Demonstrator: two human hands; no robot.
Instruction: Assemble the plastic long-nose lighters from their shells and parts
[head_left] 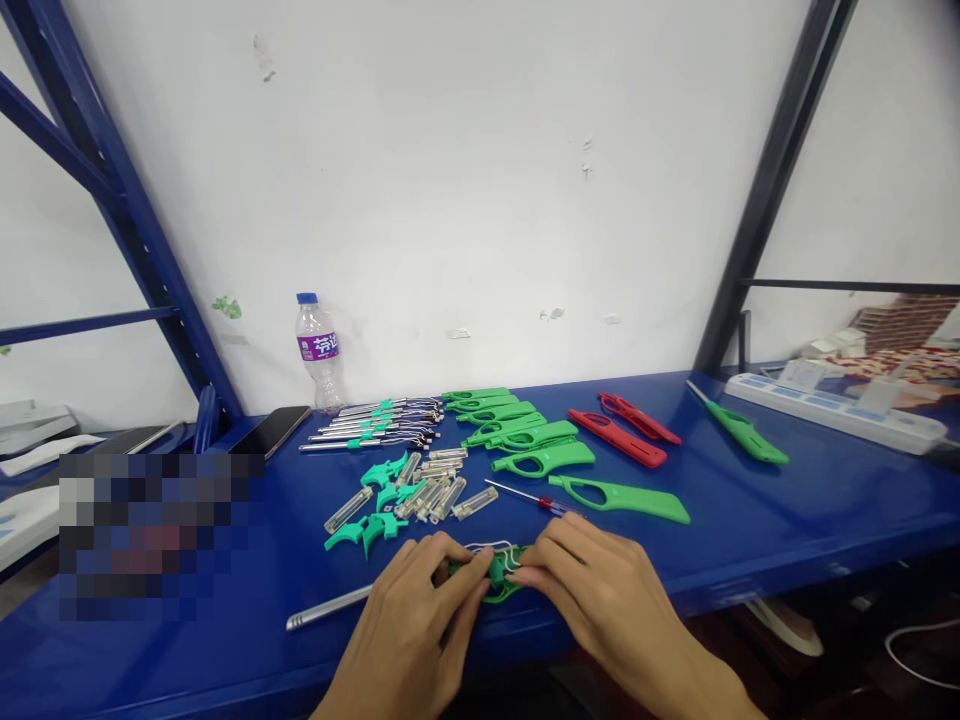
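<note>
Just nearer than the red-handled screwdriver [529, 495], at the desk [750, 520] edge, left hand [420, 615] and right hand [600, 595] have fingers clamped on a small green piece [496, 577], seemingly mid-fitting; the next move calls for a steady, aligned pinch.

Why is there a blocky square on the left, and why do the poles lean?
Head view: the blocky square is a mosaic laid over the picture, hiding what lies there; the blue pole and black pole lean outward since the wide lens bends the edges; light is soft and even; the left hand and right hand, pinching a green part, look sharp.
</note>
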